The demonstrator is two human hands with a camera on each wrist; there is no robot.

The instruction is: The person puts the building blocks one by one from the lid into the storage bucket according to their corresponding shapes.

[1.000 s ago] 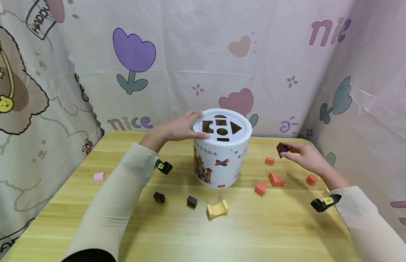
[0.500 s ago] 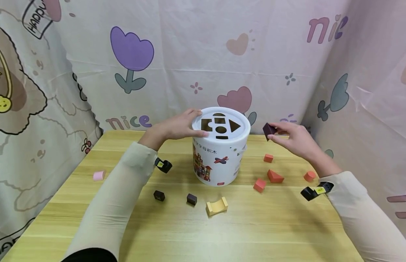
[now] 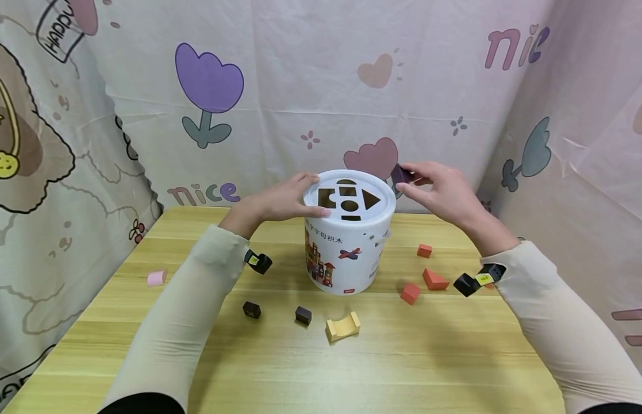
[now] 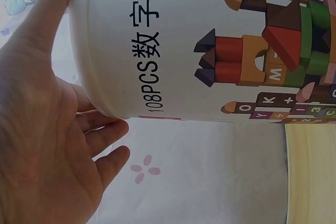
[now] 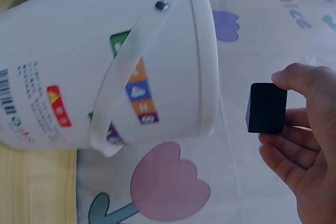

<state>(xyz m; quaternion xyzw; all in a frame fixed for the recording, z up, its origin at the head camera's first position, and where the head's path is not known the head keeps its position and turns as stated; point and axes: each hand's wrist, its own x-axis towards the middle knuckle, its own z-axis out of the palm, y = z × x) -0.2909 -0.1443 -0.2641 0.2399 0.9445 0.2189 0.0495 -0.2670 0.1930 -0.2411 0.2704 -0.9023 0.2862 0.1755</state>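
My left hand (image 3: 286, 201) grips the rim of a white lidded bucket (image 3: 341, 261), thumb on the lid's near edge. In the left wrist view its fingers (image 4: 107, 135) bend at the bucket's rim. The lid (image 3: 385, 204) has cut-out holes: a triangle, an oval, rectangles and other shapes. My right hand (image 3: 442, 190) pinches a dark purple block (image 3: 400, 174) between thumb and fingers, up at the lid's right edge. In the right wrist view the block (image 5: 268, 108) shows a flat rectangular face and a narrow side, apart from the bucket.
Right of the bucket lie red blocks, among them a triangular block (image 3: 434, 279) and a cube (image 3: 411, 293). In front are two dark blocks (image 3: 252, 310) (image 3: 303, 315) and a yellow curved block (image 3: 343, 326). A pink cylinder (image 3: 156, 278) lies left. Patterned curtains (image 3: 300, 69) surround the table.
My right hand has carried the dark purple block leftward and up, from over the red blocks to beside the lid. My left hand stays on the bucket.
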